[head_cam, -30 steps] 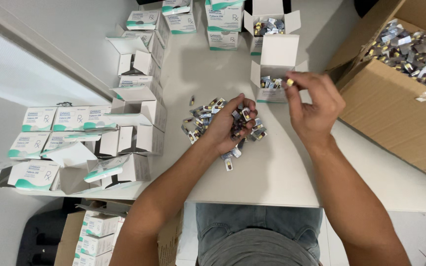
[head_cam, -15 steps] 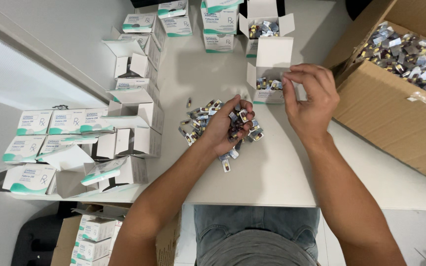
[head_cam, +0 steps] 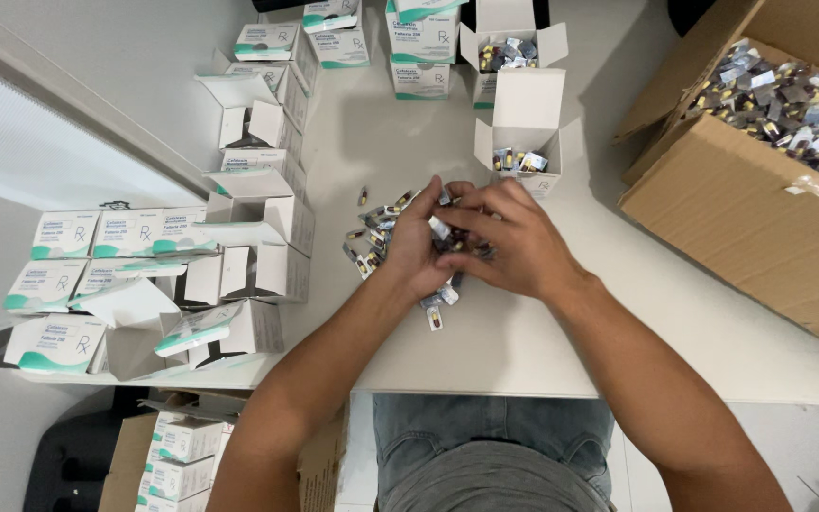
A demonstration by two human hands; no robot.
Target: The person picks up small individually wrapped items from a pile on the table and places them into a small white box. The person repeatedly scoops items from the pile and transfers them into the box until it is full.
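Capsule packets (head_cam: 376, 232), small foil squares, lie heaped on white table (head_cam: 523, 351) just in front of open white carton (head_cam: 523, 142) partly filled with same packets. Left hand (head_cam: 419, 246) rests on heap, fingers curled around several packets. Right hand (head_cam: 509, 242) overlaps it, fingers bent into pile; grip itself hidden. Cardboard box (head_cam: 741, 209) of packets at right; teal-and-white cartons (head_cam: 97, 284) stacked at left.

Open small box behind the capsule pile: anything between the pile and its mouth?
Nothing visible. Both hands, left hand and right hand, rest on the capsule pile. Bare table lies between the pile and the open small box, whose flaps stand open with a few packs inside.
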